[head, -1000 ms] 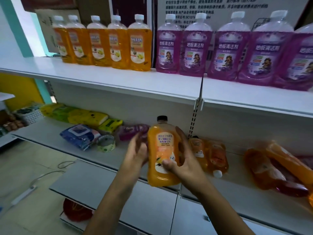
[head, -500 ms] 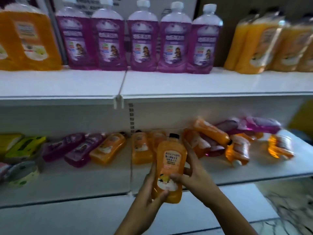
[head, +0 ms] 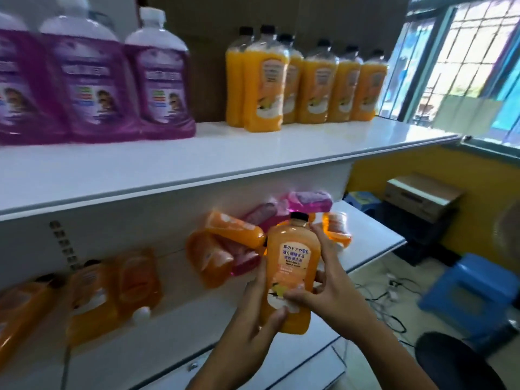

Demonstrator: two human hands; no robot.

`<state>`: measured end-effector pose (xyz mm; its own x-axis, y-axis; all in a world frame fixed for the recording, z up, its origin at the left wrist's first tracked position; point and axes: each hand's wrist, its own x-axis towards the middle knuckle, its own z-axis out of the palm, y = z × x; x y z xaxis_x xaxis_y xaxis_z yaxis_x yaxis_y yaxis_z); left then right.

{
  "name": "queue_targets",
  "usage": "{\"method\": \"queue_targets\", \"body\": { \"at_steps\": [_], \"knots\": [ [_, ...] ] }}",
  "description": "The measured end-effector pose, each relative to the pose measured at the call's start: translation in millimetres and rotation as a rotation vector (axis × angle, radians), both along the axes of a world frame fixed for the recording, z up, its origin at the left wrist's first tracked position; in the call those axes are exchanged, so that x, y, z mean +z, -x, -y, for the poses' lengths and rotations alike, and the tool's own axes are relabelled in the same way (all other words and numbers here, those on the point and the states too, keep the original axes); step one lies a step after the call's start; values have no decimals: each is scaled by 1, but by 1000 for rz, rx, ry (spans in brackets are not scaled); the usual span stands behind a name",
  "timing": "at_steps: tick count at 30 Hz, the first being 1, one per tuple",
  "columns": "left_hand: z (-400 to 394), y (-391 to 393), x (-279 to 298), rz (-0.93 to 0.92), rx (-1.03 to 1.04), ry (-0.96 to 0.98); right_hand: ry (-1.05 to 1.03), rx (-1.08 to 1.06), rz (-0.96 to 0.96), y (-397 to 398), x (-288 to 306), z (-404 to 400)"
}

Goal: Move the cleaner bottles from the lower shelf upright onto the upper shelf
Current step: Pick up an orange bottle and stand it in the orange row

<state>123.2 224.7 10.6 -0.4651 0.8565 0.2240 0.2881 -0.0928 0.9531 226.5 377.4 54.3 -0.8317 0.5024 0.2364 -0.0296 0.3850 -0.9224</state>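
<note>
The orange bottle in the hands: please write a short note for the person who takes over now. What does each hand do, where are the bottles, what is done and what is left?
Left hand: grips the lower part of the orange bottle.
Right hand: grips its right side; the bottle is upright, black cap up, in front of the lower shelf.
Done: a group of orange bottles and the purple bottles stand upright on the upper shelf.
Left: set the held bottle on the upper shelf, then move the bottles lying on the lower shelf, orange and purple ones.
</note>
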Motion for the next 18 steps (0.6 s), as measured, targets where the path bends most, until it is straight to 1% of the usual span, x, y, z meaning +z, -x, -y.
{"method": "queue_targets", "body": {
  "at_steps": [4,12,18],
  "knots": [
    [-51,-20,25,-108,-26,-73,-55,-35,-87,-31,32,-45],
    [-166,-48,93,-355,-83,-239,-256,-153,-267,-81,97,-135],
    [-223,-62,138,-414,-140,-228,-333,-157,-324,-102,144,-186]
  ]
}}
